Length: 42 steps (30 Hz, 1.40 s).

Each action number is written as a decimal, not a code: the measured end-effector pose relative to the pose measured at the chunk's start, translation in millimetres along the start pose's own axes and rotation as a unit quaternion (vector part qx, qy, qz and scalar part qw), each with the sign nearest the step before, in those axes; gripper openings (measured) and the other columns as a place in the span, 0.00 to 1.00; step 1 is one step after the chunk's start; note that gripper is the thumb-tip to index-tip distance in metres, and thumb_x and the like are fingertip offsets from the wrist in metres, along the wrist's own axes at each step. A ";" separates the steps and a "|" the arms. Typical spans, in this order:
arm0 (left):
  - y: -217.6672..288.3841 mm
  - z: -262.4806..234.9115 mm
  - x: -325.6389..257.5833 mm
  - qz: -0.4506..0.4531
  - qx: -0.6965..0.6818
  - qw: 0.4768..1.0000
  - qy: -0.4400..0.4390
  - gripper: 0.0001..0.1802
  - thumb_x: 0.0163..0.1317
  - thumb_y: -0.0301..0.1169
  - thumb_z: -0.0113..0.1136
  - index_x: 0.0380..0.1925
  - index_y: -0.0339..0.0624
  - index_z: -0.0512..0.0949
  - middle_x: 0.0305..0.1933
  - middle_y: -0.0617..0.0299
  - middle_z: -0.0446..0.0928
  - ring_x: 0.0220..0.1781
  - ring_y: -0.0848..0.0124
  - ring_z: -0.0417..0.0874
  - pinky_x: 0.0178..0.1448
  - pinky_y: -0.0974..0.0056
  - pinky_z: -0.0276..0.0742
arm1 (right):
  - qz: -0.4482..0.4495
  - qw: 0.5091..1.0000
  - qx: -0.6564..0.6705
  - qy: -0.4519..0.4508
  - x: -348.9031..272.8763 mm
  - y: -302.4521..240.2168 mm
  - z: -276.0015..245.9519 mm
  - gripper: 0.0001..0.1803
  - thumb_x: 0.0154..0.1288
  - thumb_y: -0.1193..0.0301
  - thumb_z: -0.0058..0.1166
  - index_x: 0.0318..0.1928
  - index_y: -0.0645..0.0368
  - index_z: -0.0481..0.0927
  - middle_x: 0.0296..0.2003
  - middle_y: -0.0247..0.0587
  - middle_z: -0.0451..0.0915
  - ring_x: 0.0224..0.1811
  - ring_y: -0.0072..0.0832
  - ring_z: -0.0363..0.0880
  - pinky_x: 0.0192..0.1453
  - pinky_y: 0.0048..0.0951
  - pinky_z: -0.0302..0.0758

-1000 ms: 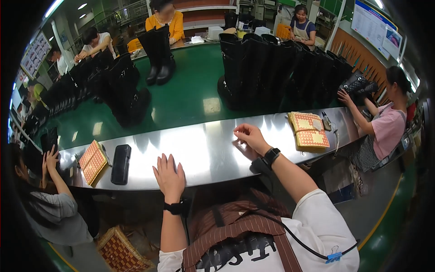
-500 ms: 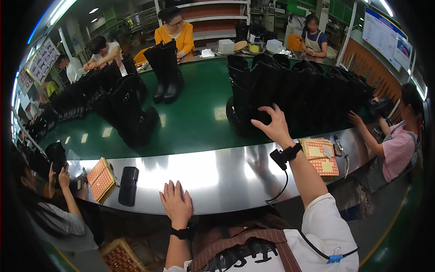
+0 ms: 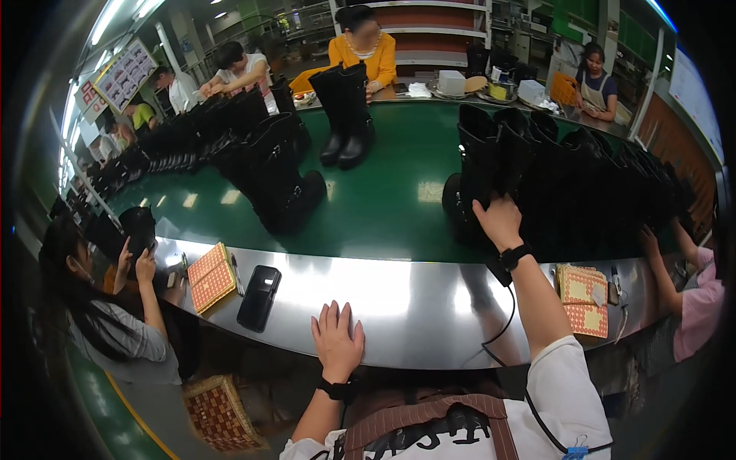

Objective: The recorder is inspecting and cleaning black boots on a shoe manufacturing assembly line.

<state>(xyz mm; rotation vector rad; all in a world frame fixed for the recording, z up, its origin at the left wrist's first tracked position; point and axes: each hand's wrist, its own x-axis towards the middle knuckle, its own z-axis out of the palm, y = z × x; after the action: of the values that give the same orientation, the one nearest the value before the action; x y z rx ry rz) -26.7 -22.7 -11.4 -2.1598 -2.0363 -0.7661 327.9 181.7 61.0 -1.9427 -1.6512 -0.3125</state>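
My left hand (image 3: 337, 341) lies flat on the metal edge of the worktable (image 3: 399, 307), fingers stretched out and nothing in them. Further forward, my right hand (image 3: 500, 224) is closed on a tall black boot (image 3: 481, 157) at the near left end of a row of boots; its fingertips are partly lost against the dark leather. That boot stands upright on the green surface (image 3: 399, 207), with buckles on its side. Left of it, across a stretch of green, a leaning pair of black boots (image 3: 272, 180) stands apart.
A black phone-like case (image 3: 259, 299) and an orange-patterned sticker pad (image 3: 211, 277) lie left; another pad (image 3: 583, 299) lies right. A pair of boots (image 3: 345, 115) stands opposite, before a person in yellow (image 3: 364, 50). Co-workers sit at left (image 3: 115, 307) and right (image 3: 701, 299).
My right hand has gone from open beside the boots to closed on one. My left hand stays on the metal edge. The whole view has shifted, with things now further right in it.
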 end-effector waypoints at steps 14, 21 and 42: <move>26.3 -31.2 21.8 -0.082 -0.167 0.974 -0.131 0.45 0.56 0.44 0.70 0.69 0.37 0.63 0.72 0.42 0.60 0.76 0.47 0.57 0.77 0.47 0.53 | -0.023 0.996 0.080 0.019 -15.0 -35.8 -130.0 0.32 0.64 0.45 0.55 0.37 0.68 0.84 0.25 0.58 0.82 0.34 0.53 0.84 0.42 0.46 0.78; 131.4 -31.8 55.2 0.168 -0.346 0.922 -0.039 0.76 0.34 0.50 0.84 0.76 0.40 0.40 0.77 0.31 0.44 0.77 0.37 0.52 0.76 0.44 0.53 | -0.256 0.935 0.198 -0.147 -152.7 -54.5 -175.8 0.29 0.61 0.44 0.57 0.46 0.59 0.85 0.37 0.53 0.84 0.38 0.49 0.83 0.42 0.43 0.79; 98.6 -23.6 37.4 -0.070 -0.495 0.861 -0.092 0.15 0.66 0.31 0.64 0.48 0.32 0.79 0.44 0.59 0.83 0.48 0.70 0.80 0.54 0.64 0.74 | -0.045 0.992 0.100 -0.057 -176.4 59.2 -184.9 0.28 0.62 0.73 0.61 0.63 0.41 0.76 0.29 0.49 0.72 0.30 0.46 0.73 0.37 0.41 0.72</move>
<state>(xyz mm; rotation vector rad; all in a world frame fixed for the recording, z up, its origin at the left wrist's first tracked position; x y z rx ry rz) 60.0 -9.0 51.6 -2.5853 -2.1545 -2.0701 380.4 -71.6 104.2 -1.7692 -1.7741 -0.0676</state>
